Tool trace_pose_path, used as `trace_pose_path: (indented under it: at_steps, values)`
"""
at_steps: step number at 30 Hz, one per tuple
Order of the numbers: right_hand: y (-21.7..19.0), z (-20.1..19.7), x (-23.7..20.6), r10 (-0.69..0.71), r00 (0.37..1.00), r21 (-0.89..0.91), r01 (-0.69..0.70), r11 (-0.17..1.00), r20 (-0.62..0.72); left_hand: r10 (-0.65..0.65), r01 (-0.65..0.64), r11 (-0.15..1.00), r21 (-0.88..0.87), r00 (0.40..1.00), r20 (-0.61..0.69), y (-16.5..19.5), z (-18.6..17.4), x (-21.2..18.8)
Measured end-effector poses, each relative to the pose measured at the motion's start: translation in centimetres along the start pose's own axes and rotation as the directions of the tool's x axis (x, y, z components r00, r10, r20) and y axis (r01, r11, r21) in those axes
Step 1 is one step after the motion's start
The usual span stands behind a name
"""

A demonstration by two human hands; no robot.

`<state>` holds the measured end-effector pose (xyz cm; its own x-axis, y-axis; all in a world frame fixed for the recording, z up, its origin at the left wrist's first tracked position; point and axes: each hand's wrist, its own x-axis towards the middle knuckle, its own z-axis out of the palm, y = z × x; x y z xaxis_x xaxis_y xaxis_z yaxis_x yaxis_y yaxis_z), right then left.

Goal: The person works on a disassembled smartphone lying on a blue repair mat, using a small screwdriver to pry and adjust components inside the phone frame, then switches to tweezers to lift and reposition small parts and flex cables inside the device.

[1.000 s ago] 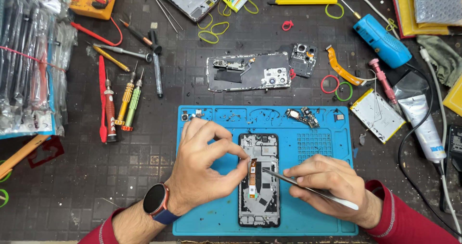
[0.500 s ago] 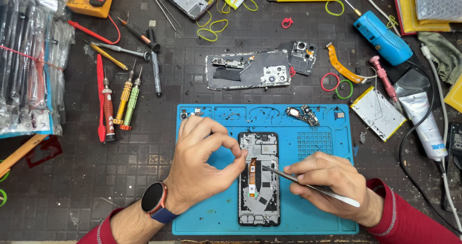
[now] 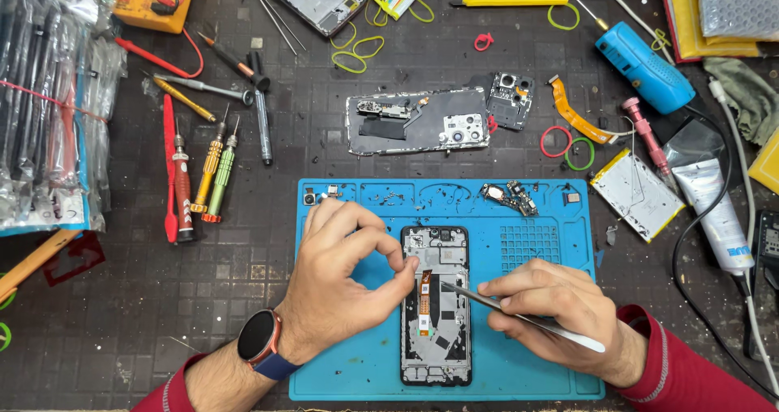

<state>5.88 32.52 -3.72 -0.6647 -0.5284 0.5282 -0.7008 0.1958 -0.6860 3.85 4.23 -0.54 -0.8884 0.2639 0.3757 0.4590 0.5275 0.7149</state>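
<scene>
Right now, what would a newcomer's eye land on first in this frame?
The blue mat at bottom centre, with an opened phone lying on it. The left hand pinches at the phone's left edge, while the right hand points tweezers at an orange flex cable inside. Above the mat lies a back cover; screwdrivers are lined up to the left.

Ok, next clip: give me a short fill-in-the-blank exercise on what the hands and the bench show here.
1. The opened phone lies on a ____ work mat.
2. The right hand holds metal ____ with the tip over the phone.
3. The left hand pinches at the phone's left edge, and its wrist wears a ____.
4. To the left of the mat, several ____ lie side by side.

Missing words: blue; tweezers; watch; screwdrivers
</scene>
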Motion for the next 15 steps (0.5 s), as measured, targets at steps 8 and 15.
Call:
trace_pose_path:
  at_steps: [8, 15]
  values:
    - [-0.06, 0.04, 0.03, 0.010, 1.000, -0.006, -0.010, 1.000, -0.001, -0.005, 0.005, 1.000, 0.013, 1.000, 0.000, 0.04, -0.08, 0.04]
    - [-0.01, 0.08, 0.08, 0.037, 0.999, -0.008, -0.037, 0.999, -0.014, -0.005, 0.005, 1.000, 0.000, 1.000, 0.002, 0.01, -0.09, 0.06]
